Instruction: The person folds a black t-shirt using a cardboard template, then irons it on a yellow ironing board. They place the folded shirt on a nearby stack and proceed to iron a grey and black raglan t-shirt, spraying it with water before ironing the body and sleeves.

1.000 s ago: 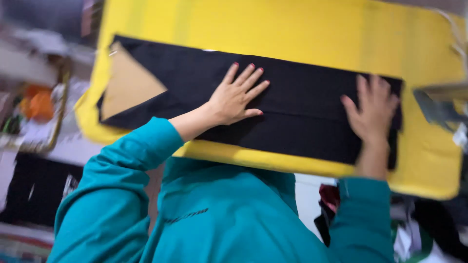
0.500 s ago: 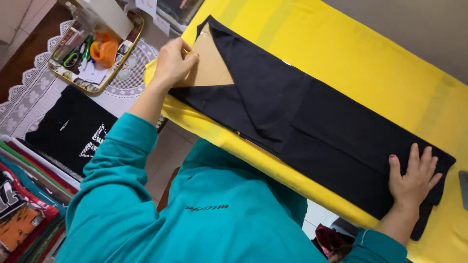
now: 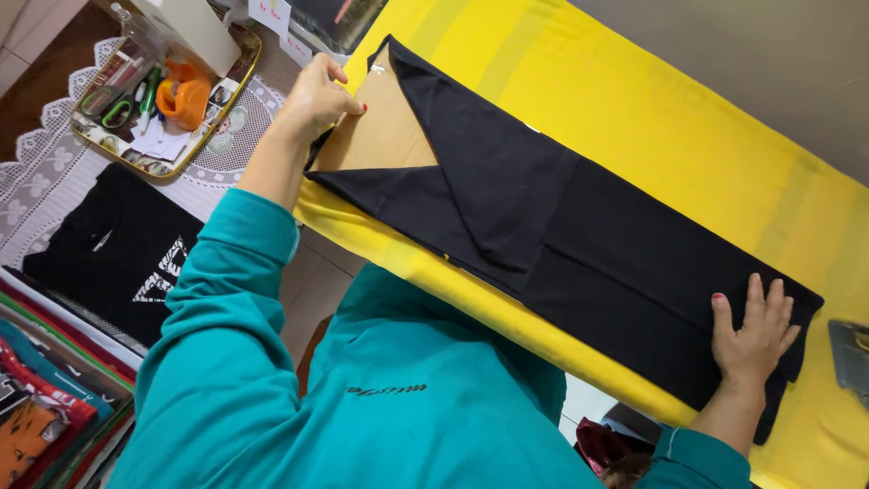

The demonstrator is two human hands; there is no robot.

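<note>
left hand (image 3: pixel 319 95): fingers curled, pinching the edge of the brown cardboard sheet (image 3: pixel 385 131) at the far-left end of the black garment (image 3: pixel 561 235).
right hand (image 3: pixel 753 333): open and flat, palm down on the right end of the garment, pinning it; grips nothing.
garment: black cloth laid lengthwise on the yellow worktop (image 3: pixel 652 118); one triangular flap folded over the cardboard, second flap below it, cardboard partly bare between them.
cardboard: sits inside the fold, top-left corner exposed, touching the left fingers.
worktop edge: garment's lower edge runs close to the near yellow edge; right end hangs slightly over it.
nearby: gold tray (image 3: pixel 237 80) with orange tape dispenser (image 3: pixel 184 98) and pens on a lace mat; another black shirt with white print (image 3: pixel 122 254) below it; stacked packed shirts (image 3: pixel 41 398) at lower left.
risk 1: if the cardboard gets pulled or shifted, the folded flaps probably drag with it and the creases skew.
risk 2: the right hand holds one end only; the middle may bunch.
risk 3: overhanging right end could slide off the edge if pressure lifts.
</note>
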